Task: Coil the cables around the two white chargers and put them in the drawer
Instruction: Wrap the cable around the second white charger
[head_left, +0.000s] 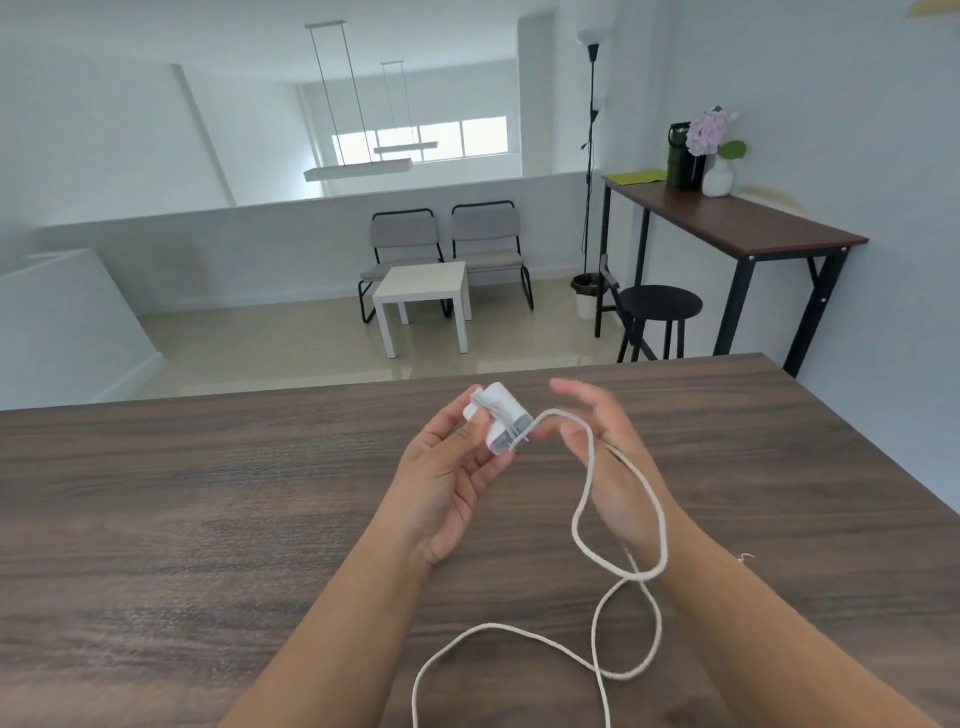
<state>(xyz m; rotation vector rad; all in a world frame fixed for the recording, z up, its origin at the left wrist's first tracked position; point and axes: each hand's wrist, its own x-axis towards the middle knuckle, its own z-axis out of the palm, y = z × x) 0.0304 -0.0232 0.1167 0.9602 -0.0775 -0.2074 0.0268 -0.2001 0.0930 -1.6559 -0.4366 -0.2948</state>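
Head view: the left hand holds a white charger above the wooden table, fingers and thumb curled round its near end. A few turns of white cable already lie round the charger's middle. From there the cable arcs over toward the right hand, loops down across the right wrist, and trails in loose loops over the table toward the near edge. The right hand is blurred, its fingers loosely spread beside the charger; I cannot tell whether it pinches the cable. Beyond the table stand two grey chairs, a small white side table, a black stool and a tall desk with flowers.
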